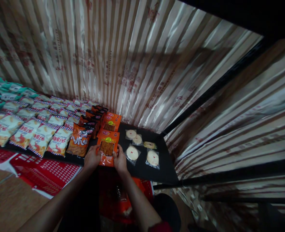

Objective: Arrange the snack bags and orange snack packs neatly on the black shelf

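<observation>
An orange snack packet (107,146) with a clear window showing brown sticks lies at the front of the black shelf. My left hand (92,158) grips its left edge, and my right hand (119,159) has its fingers closed on the right edge. Directly behind it lies a matching orange packet (112,120), partly overlapped. Just left of my left hand leans an orange puffed-snack bag (79,140). To the right of my right hand rests a round white cake in clear wrap (132,152), apart from my fingers.
Rows of white snack bags (40,138) fill the shelf's left side, with green bags (12,87) farther left. More wrapped cakes (152,158) sit on the black shelf (162,174). A dark post (195,100) rises at right. Red baskets (43,169) stand below.
</observation>
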A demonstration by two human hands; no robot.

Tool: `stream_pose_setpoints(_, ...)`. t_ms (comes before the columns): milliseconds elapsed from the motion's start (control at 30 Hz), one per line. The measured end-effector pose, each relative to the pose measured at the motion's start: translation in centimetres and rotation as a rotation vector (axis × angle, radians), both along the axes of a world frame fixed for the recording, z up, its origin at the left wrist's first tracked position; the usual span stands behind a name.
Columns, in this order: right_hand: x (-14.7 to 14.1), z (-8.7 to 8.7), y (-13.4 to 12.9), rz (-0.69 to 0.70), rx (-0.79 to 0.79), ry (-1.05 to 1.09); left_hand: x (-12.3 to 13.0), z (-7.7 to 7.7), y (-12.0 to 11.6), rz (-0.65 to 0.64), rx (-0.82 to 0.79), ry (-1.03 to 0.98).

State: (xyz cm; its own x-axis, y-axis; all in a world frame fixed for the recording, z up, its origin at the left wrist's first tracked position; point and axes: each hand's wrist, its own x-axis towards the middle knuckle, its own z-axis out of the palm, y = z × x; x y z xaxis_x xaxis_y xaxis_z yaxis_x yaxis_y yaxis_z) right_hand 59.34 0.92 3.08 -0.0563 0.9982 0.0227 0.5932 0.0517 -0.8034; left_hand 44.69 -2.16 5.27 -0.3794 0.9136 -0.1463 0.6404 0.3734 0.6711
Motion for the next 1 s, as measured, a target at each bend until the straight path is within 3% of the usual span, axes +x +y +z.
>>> stream_pose_setpoints(300, -1.0, 0.9, 2.7, -0.013, -0.064, -0.07, 0.1, -0.2, 2.3, 0.031, -0.027, 0.08)
stream_pose_setpoints(700, -2.2, 0.2, 5.4, -0.027, -0.026, -0.082, 1.0, 0.0, 3.5, -0.045, 0.053, 0.36)
stream_pose_setpoints(1000, -2.6, 0.1, 7.2, -0.023, -0.007, -0.094, 1.7, -1.5, 3.9, -0.089, 0.176, 0.484)
